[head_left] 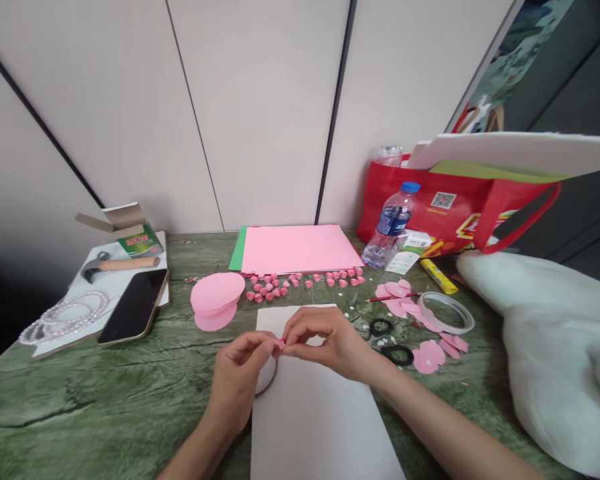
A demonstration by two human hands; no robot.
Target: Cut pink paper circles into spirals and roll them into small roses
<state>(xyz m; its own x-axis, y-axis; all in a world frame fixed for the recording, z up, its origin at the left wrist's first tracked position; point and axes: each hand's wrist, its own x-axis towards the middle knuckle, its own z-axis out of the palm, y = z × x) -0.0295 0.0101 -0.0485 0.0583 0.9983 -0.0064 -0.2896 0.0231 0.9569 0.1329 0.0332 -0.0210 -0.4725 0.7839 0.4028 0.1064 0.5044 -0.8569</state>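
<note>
My left hand [240, 370] and my right hand [323, 340] meet over a white sheet [325, 413]. Thumbs and forefingers of both pinch one small pink paper piece [281, 344], mostly covered by the fingertips. Under the left hand, part of a thin dark ring [270, 383] shows, lying against the sheet's edge. Beyond the hands lie several small rolled pink paper buds [265, 290]. Black-handled scissors [397, 355] rest to the right of my right hand.
Pink paper ovals [217, 293] are stacked left; pink sheets [303, 247] lie at the back. Rightward are flower-shaped cutouts [429, 357], a tape roll [467, 323], a glue stick [439, 276], a bottle [393, 223] and a red bag [420, 183]. A phone [134, 307] and hammer [125, 264] lie left.
</note>
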